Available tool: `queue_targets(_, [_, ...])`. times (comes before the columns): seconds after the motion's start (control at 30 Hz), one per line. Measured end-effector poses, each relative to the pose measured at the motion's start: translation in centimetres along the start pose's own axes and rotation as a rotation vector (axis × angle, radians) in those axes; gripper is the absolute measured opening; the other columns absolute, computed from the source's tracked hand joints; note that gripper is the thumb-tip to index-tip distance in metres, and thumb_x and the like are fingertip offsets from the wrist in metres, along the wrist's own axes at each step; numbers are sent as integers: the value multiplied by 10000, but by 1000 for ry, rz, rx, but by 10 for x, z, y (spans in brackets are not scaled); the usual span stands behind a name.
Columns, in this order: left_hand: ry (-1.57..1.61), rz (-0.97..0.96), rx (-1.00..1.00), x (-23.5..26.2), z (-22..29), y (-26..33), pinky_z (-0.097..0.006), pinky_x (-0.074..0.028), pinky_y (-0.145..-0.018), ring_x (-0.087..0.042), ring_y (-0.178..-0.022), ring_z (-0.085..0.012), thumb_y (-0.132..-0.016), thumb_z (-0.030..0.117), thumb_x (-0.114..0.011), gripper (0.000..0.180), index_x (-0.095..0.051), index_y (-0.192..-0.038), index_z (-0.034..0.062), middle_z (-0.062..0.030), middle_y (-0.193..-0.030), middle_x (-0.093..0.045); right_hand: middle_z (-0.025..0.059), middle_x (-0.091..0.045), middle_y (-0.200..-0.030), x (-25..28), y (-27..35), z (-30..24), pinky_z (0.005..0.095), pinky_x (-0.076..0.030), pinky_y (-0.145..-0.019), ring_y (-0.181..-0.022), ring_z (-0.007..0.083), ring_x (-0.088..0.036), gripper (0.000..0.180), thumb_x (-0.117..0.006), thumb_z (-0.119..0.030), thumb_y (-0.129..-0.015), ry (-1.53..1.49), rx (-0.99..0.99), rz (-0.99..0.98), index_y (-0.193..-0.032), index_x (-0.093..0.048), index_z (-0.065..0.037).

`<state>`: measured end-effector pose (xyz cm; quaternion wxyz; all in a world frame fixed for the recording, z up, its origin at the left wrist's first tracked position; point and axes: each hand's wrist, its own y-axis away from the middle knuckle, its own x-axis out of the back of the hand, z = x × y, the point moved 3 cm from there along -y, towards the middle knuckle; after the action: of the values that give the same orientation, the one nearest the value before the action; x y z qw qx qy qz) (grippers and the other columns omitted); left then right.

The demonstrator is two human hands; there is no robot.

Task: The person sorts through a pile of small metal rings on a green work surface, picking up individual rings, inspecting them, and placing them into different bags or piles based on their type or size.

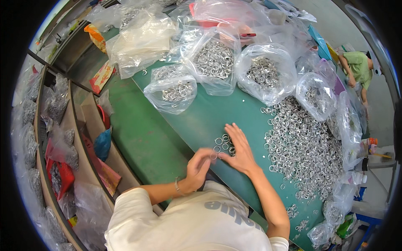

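Hundreds of small silver metal split rings (303, 146) lie heaped loose on the dark green table mat (201, 121), at about three o'clock from my hands, and clear plastic bags of the same rings (214, 60) stand from eleven to one o'clock beyond them. Between my hands sits the little cluster of separated rings (222, 144) I am working on, flat on the mat. My right hand (238, 152) lies spread, fingers open, palm down, its fingertips touching that cluster at its right side. My left hand (197, 167) is curled, thumb and forefinger pinched together at what looks like a single ring, though I cannot tell for sure. I judge these rings light, stiff, springy and slippery; best pinched across the rim, or slid flat under a fingertip.
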<state>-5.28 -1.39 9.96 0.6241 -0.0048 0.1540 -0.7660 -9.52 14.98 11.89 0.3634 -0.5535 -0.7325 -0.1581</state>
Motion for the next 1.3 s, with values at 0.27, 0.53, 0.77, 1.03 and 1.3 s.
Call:
queue_targets(0.27, [616, -189, 1320, 48, -72, 60, -405, -484, -838, -606, -941, -352, -896, 252, -329, 448, -578, -990, -109, -273, -981, -602, 95, -412, -1408, -28, 2, -5, 537, -217, -1104, -1353, 342, -290, 662, -726, -430, -720, 152, 177, -137, -1283, -527, -144])
queue_targets(0.53, [1564, -436, 1420, 19, -75, 36, -517, -308, -1068, -475, -1210, -383, -954, 538, -256, 603, -423, -1337, 103, -188, -1337, -470, 123, -426, -1394, -49, 39, -34, 500, -245, -1102, -1339, 329, -318, 482, -678, -311, -751, 104, 299, -250, -1149, -611, -48])
queue_targets(0.77, [842, -101, 1735, 24, -93, 52, -432, -506, -749, -607, -857, -247, -951, 314, -393, 332, -574, -1016, 44, -119, -977, -617, 125, -568, -1198, -75, 75, -52, 435, -348, -1045, -1221, 299, -457, 317, -655, -188, -795, -130, 359, -286, -1064, -632, -22])
queue_targets(1.03, [765, -277, 1685, 24, -85, 62, -249, -419, -401, -519, -541, -156, -910, 232, -461, 289, -575, -829, -21, -145, -780, -604, 158, -642, -930, -25, 82, -44, 383, -485, -820, -891, 313, -615, 170, -575, -21, -827, -452, 135, 67, -977, -632, 36])
queue_targets(1.3, [873, -368, 1485, 37, -36, -3, -201, -347, -310, -424, -456, -122, -917, 279, -496, 337, -587, -803, -25, -153, -753, -534, 149, -649, -873, -5, 102, -33, 311, -490, -727, -796, 237, -628, 163, -500, -14, -900, -553, -273, 212, -956, -635, 57])
